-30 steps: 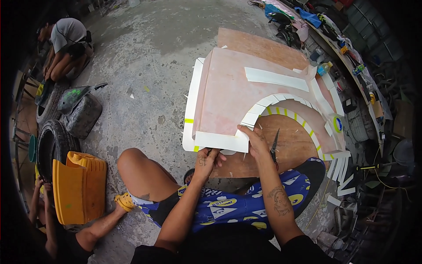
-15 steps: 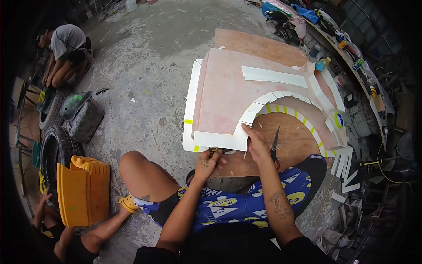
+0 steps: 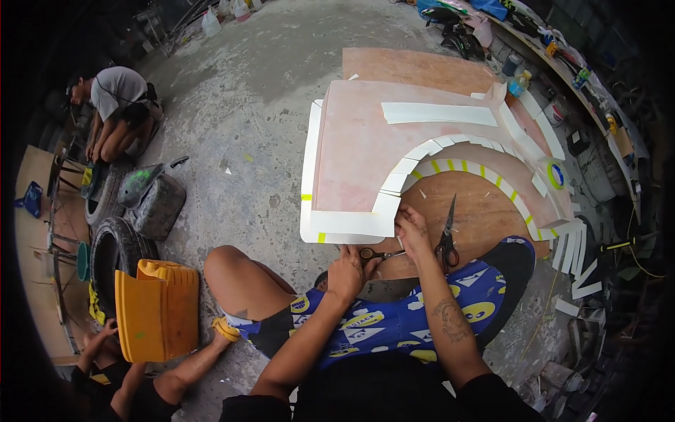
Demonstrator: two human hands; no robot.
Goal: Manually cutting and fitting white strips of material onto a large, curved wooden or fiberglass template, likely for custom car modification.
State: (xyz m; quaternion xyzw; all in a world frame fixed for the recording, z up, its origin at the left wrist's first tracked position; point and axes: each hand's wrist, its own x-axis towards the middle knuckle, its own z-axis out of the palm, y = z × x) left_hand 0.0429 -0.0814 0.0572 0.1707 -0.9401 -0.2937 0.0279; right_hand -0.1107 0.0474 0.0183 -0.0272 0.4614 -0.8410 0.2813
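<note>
My left hand [image 3: 346, 273] is closed around the dark handles of a small pair of scissors [image 3: 380, 254], just below the panel's near edge. The blades point right, toward my other wrist. Beside the corner of a white card strip [image 3: 351, 222], my right hand [image 3: 413, 231] has its fingers curled together; what they pinch, if anything, is too small to make out. The strip lies along the near edge of a pale pink curved panel [image 3: 351, 151]. Short white card pieces [image 3: 404, 166] line its round arch. A second pair of scissors [image 3: 448, 239] rests on the brown board beneath.
A yellow roll of tape [image 3: 556, 176] sits on the panel's right. Loose white strips [image 3: 573, 250] lie beside it. To my left stand a yellow plastic part [image 3: 158, 309], tyres [image 3: 116, 246] and a grey part [image 3: 156, 200]. One person [image 3: 119, 105] crouches far left; another's legs [image 3: 169, 376] show lower left.
My left hand has moved slightly right and down, and the scissors now show below the panel edge. My right hand has slipped down from the top of the card strip to beside its corner.
</note>
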